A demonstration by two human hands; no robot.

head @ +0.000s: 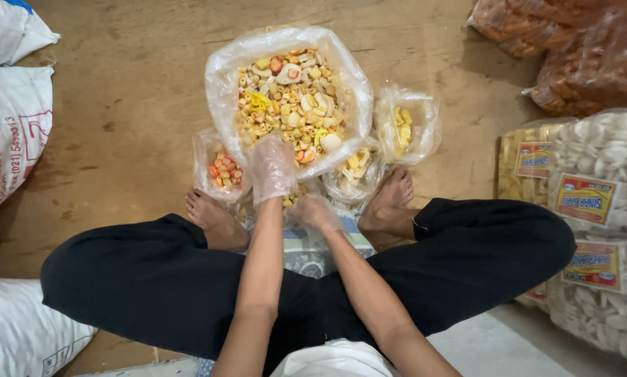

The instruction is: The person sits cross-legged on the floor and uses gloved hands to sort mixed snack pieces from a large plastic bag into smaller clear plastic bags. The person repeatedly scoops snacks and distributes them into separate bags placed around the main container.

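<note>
A large clear plastic bag (224, 77) stands open on the floor in front of me, full of mixed yellow, white and red crackers (289, 98). My left hand (271, 167), in a thin clear plastic glove, reaches over the bag's near rim with its fingers among the crackers; whether it grips any is hidden. My right hand (315, 211), also covered in thin plastic, sits just below and right of it, gripping a small plastic bag (296, 197) with a few crackers in it. I sit cross-legged, bare feet on either side of my hands.
Small filled cracker bags lie around the big one: at left (219, 167), at centre right (359, 171) and at right (405, 126). Packed bags of white crackers (606, 181) and orange ones (571, 49) are stacked at right. White sacks (10, 132) stand at left.
</note>
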